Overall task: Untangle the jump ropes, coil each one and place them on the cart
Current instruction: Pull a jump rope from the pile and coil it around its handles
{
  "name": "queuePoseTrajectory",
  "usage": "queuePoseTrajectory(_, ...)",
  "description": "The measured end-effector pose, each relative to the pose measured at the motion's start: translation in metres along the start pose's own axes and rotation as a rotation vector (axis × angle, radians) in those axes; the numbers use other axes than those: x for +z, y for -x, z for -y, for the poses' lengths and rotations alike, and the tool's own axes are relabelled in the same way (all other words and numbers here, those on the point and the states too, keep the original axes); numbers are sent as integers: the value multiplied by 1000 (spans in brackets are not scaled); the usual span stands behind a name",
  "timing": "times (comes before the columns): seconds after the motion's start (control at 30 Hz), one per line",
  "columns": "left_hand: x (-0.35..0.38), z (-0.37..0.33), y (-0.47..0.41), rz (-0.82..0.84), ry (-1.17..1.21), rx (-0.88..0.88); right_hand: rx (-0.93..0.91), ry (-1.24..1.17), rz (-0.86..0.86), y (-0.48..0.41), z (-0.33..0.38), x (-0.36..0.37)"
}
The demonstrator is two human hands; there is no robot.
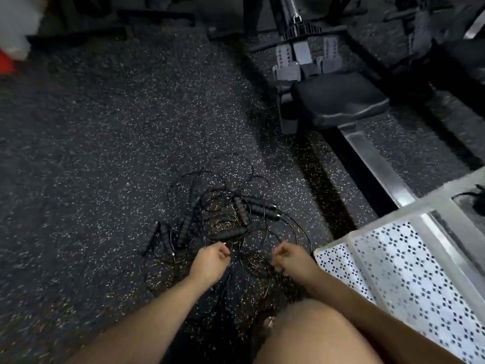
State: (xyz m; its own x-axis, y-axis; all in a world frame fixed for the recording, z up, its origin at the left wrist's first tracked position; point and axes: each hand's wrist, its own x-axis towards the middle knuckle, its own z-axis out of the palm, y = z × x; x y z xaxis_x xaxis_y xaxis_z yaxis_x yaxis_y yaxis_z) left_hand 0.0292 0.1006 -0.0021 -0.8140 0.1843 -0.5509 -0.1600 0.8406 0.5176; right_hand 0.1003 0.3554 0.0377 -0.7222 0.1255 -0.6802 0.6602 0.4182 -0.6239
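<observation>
A tangle of black jump ropes (231, 214) lies on the speckled rubber floor (118, 140) directly ahead of the crouching person, thin cords looping over one another with several ribbed foam handles (241, 210) scattered through the heap. More handles lie at its left edge, and the loops fan out toward the far side. The left hand (210, 261) hovers at the near edge of the tangle, its grip closed, thumb and fingertips pinching a thin cord. The right hand (291, 261) is beside it, a little apart, over the near right part of the heap. Its fingers are curled, but motion blur hides whether its grip has a strand in it, so I cannot tell. A bare knee (315, 332) fills the bottom of the view between the forearms. The cart (393, 258), white with perforated patterned sides, stands just to the right of the ropes. A dark cord-like shape (472, 198) shows in its upper tray at the frame edge, too cut off to identify. Beyond the ropes to the right, a rowing machine stretches away, with its black seat (338, 101) on a metal rail (372, 164).
</observation>
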Motion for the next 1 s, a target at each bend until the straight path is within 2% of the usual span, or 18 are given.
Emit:
queuePoseTrajectory(0.13, 25, 12, -53, 30, -95, 3, 44, -34, 34, -42, -17, 15)
queuePoseTrajectory(0.33, 47, 17, -127, -47, -160, 28, 63, -92, 92, -87, -34, 27)
queuePoseTrajectory(0.43, 54, 21, -155, -13, -256, 30, 95, -145, 105, -100, -38, 30)
queuePoseTrajectory(0.53, 65, 30, -171, 61, -406, 23, 113, -171, 114, -108, -43, 34)
queuePoseTrajectory(0.77, 75, 47, -187, 20, -622, 81, 146, -198, 115, -116, -43, 42)
queuePoseTrajectory(1.0, 48, 31, -175, -33, -523, 153, 116, -212, 109, -112, -19, 36)
